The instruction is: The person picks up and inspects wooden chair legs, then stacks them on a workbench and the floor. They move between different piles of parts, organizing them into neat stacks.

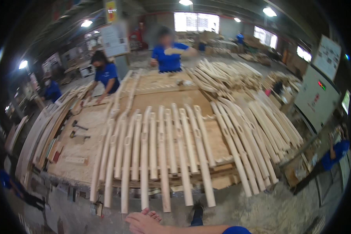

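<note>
My right hand reaches in from the lower right at the bottom edge, below a blue sleeve. It lies across my left hand, of which only some fingertips show. Both hands look empty, with fingers mostly extended, close in front of the bench. Just beyond them, the near ends of several long pale wooden rails overhang the bench edge. The rails lie side by side, some with an oval slot cut through near the far end. A small gap seems to separate my hands from the nearest rail end.
Two hammers lie on the wooden bench top at left. More rails fan out rightward, and a wood pile stands behind. Co-workers in blue stand across the bench. A grey control cabinet stands at right.
</note>
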Tool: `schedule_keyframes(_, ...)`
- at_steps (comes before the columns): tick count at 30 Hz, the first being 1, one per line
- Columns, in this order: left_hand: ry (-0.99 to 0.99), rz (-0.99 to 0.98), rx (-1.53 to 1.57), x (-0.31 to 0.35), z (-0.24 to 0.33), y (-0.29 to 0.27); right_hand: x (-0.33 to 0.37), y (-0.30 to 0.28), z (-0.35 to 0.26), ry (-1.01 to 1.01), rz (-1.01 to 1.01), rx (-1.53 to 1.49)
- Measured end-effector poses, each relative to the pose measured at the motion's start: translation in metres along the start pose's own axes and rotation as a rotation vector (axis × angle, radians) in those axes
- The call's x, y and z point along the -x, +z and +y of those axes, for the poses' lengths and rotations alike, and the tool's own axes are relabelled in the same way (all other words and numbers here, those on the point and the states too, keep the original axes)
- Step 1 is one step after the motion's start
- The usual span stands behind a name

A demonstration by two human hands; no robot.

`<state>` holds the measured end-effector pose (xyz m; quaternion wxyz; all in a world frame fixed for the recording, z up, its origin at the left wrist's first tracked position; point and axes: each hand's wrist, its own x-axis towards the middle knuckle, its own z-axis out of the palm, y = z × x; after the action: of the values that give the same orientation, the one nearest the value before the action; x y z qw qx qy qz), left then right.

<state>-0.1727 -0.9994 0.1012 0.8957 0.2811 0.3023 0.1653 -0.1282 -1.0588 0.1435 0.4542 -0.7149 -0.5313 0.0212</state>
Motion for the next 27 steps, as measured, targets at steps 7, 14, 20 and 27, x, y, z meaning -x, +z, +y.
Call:
schedule_keyframes(7,-0.124,0.019,0.623,0.028,0.086,-0.107,-0.007,0.101,-0.018,-0.196,-0.187,-0.092)
schedule_keyframes(14,0.309,0.258,0.645,0.090,0.136,-0.078,-0.008,0.118,-0.020,-0.064,-0.459,-0.029)
schedule_keyframes(20,0.224,0.302,-0.044,0.062,0.051,-0.179,-0.001,0.148,-0.051,-0.573,-0.289,-0.416)
schedule_keyframes(27,0.008,0.252,-0.537,0.036,0.013,-0.186,0.100,0.173,0.129,0.346,-0.799,0.012)
